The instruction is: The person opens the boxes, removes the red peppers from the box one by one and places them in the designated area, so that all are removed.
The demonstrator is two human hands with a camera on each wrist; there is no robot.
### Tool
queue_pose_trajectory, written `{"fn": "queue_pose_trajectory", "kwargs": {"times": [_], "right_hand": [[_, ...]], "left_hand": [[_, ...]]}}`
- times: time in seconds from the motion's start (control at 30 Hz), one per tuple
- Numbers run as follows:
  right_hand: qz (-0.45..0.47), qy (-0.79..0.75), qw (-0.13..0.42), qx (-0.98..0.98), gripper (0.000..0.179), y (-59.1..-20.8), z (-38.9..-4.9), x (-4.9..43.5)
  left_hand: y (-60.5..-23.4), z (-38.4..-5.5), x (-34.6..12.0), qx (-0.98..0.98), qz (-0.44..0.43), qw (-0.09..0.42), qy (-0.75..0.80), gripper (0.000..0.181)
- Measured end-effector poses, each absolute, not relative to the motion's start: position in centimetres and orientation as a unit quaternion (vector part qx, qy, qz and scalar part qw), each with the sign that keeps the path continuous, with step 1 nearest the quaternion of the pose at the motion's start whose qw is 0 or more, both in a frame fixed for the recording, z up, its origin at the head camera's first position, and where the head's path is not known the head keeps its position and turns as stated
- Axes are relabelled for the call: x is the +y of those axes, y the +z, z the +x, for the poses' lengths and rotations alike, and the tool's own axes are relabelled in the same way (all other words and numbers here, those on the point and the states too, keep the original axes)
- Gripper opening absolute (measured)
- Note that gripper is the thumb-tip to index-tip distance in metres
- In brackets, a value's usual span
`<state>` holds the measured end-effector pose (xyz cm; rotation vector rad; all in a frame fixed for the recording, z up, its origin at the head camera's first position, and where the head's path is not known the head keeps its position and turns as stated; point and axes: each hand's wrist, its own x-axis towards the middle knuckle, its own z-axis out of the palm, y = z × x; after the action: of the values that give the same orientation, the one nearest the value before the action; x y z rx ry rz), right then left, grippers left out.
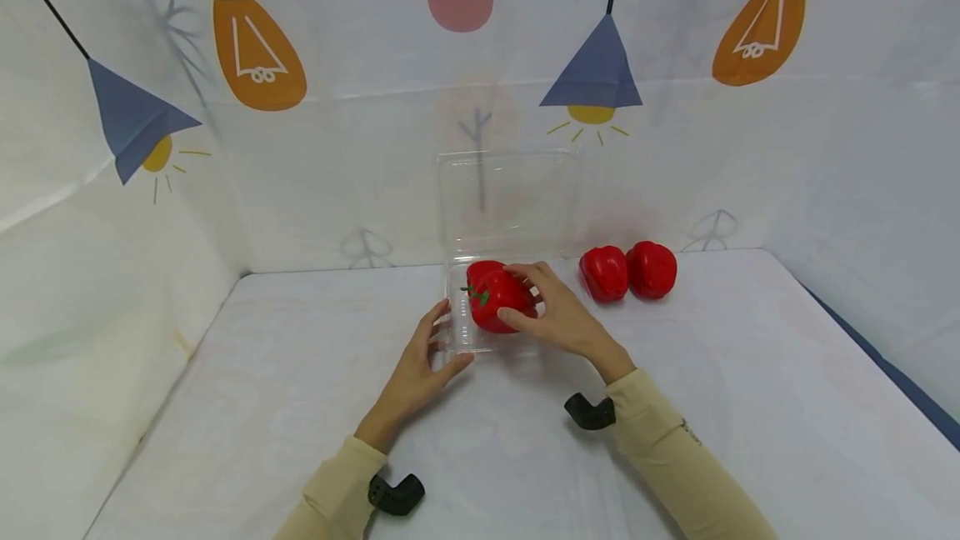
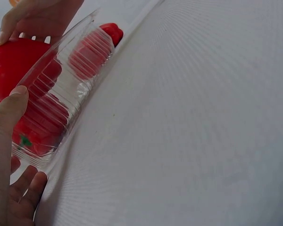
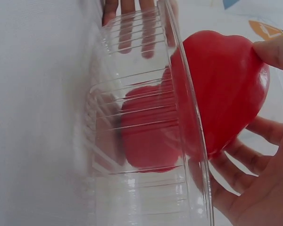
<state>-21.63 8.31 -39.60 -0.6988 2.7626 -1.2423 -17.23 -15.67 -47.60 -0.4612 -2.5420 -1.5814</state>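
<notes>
My right hand (image 1: 561, 313) grips a red bell pepper (image 1: 497, 307) with a green stem, tilted at the front rim of a clear plastic clamshell box (image 1: 459, 325). In the right wrist view, thumb and fingers are spread around that pepper (image 3: 226, 84), partly above the rim. A second red bell pepper (image 2: 40, 129) lies inside the box, seen through its ribbed wall in the left wrist view. My left hand (image 1: 416, 369) holds the box by its front left corner, thumb at the front rim and fingers along the left end.
The box's clear lid (image 1: 510, 202) stands raised at the back against the white cloth wall (image 1: 337, 173). Two more red bell peppers, a nearer-left one (image 1: 604, 273) and a right one (image 1: 652, 270), sit side by side on the white tabletop (image 1: 750, 373), right of the box.
</notes>
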Motion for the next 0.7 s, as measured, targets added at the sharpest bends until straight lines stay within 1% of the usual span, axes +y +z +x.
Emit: {"fn": "queue_pose_trajectory", "kwargs": {"times": [0.2, 0.4, 0.7], "right_hand": [[-0.219, -0.399, -0.002, 0.890, 0.067, -39.4, -21.6, 8.8], [-0.206, -0.402, 0.009, 0.892, 0.069, -39.8, -21.5, 9.1], [-0.189, -0.415, 0.010, 0.890, 0.066, -39.1, -21.7, 10.4]], "left_hand": [[-46.4, -16.5, -15.3, -0.834, -0.153, 0.060, -0.527, 0.085], [-44.6, -15.1, -15.3, -0.833, -0.155, 0.046, -0.529, 0.082], [-44.4, -15.4, -15.1, -0.828, -0.161, 0.050, -0.534, 0.081]]}}
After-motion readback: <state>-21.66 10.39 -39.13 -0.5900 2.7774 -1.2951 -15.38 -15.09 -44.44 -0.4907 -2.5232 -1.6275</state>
